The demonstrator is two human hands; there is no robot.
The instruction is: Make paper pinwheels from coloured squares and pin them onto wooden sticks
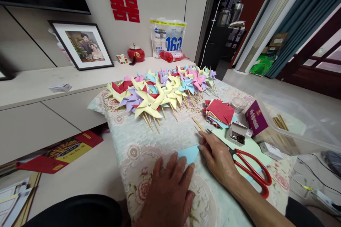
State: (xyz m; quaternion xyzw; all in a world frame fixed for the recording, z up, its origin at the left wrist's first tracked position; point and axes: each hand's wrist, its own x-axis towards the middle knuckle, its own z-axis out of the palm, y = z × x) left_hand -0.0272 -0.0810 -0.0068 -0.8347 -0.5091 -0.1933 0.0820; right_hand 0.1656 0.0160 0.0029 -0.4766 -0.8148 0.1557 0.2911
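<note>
Both hands are over the table; 1 piece of blue paper [189, 151] lies flat on the cloth [149, 136] directly between them. Left hand [170, 181]: palm down, fingers extended and slightly apart, fingertips against the near side of the paper, nothing gripped. Right hand [217, 154]: bent at the fingers, thumb side at the paper's right corner; whether it pinches that corner cannot be told. The visible part of the paper is roughly triangular. Red-handled scissors [265, 182] lie just right of the right hand, blades pointing away, on green paper [252, 145]. Loose sticks [199, 125] lie immediately beyond the right fingertips. Past these, to the right, is a stack of cut sheets [221, 110], red on top. Nearer on that side is 1 open box [234, 143] of small metal pieces, with a clear tub [317, 134] of sticks farther right. Finished pinwheels [150, 105], yellow, purple, red, blue and pink, are massed well ahead of both hands.
</note>
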